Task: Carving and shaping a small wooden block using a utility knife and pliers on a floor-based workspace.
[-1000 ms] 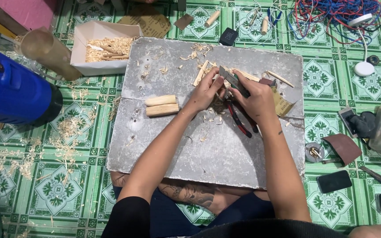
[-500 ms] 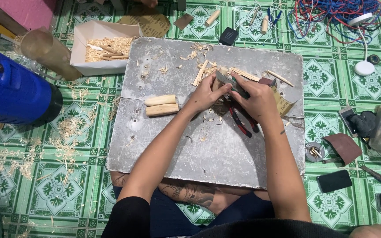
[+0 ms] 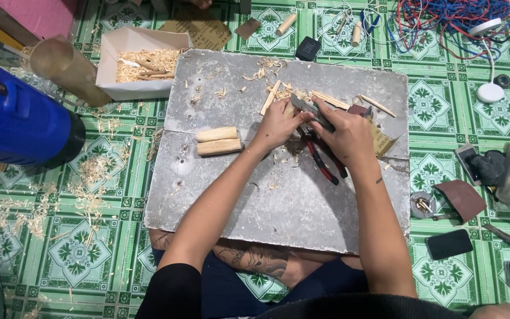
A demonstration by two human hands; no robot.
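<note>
Seated on a green patterned tiled floor [image 3: 25, 277], a person carves at a grey slab worktop [image 3: 255, 207] laid over the lap. The left hand [image 3: 275, 125] has crept slightly toward the far edge within the last second, its fingers wrapped around a small wooden piece [image 3: 291, 109]. The right hand [image 3: 345, 134] has barely moved, its fingers closed on a grey-bladed knife [image 3: 308, 108] set against that wood; the whittling appears to be mid-stroke, not finished. Red-handled pliers [image 3: 323, 162] lie just under the right hand. Two pale wooden blocks [image 3: 218, 141] rest to the left, untouched, near a white box of shavings [image 3: 140, 59].
</note>
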